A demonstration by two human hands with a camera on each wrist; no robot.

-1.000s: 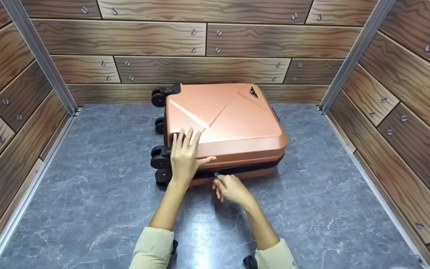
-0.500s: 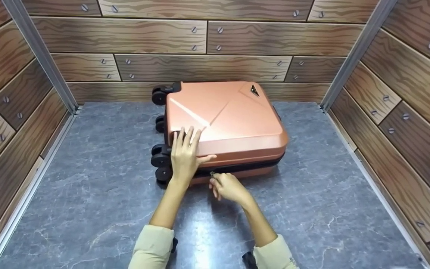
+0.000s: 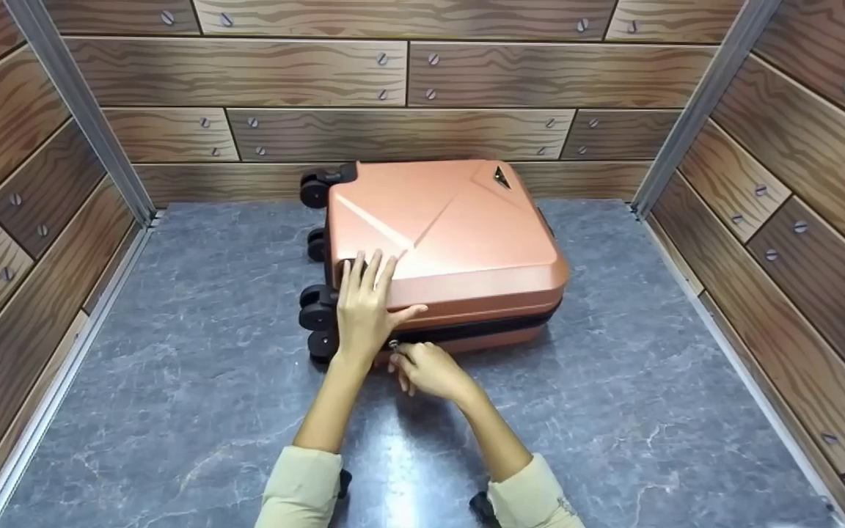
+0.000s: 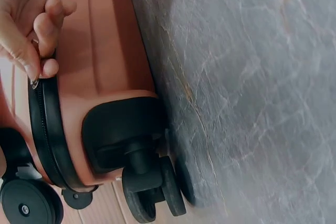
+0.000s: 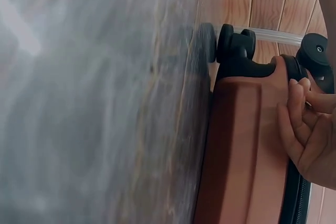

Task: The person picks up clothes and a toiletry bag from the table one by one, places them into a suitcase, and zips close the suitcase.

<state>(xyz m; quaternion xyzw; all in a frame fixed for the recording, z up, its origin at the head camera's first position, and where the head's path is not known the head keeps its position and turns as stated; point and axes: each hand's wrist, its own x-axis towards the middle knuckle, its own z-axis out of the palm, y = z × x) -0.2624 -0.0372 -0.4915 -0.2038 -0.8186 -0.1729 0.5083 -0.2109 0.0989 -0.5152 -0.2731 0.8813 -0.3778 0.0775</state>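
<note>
A rose-gold hard-shell suitcase (image 3: 459, 220) lies flat, its black wheels (image 3: 317, 314) pointing left. My left hand (image 3: 364, 315) rests on its near left corner, fingers straight and thumb out to the right. Below that thumb, my right hand (image 3: 430, 370) pinches a small metal zipper pull (image 3: 393, 344) on the near side. Thumb and fingertips meet round the pull in the left wrist view, where black zipper tape (image 4: 46, 124) curves on toward the wheels. From the right wrist view, the right hand (image 5: 310, 135) covers part of the zipper; the pull is hidden by the fingers.
The suitcase lies on a grey marble-patterned floor (image 3: 195, 330). A wood-plank-patterned wall (image 3: 320, 73) stands close behind it, with similar walls left and right. Metal strips (image 3: 92, 323) edge the floor at the sides.
My right hand has slid left along the suitcase's near side with the zipper pull, toward the wheels and closer to my left hand. The left hand stays in place.
</note>
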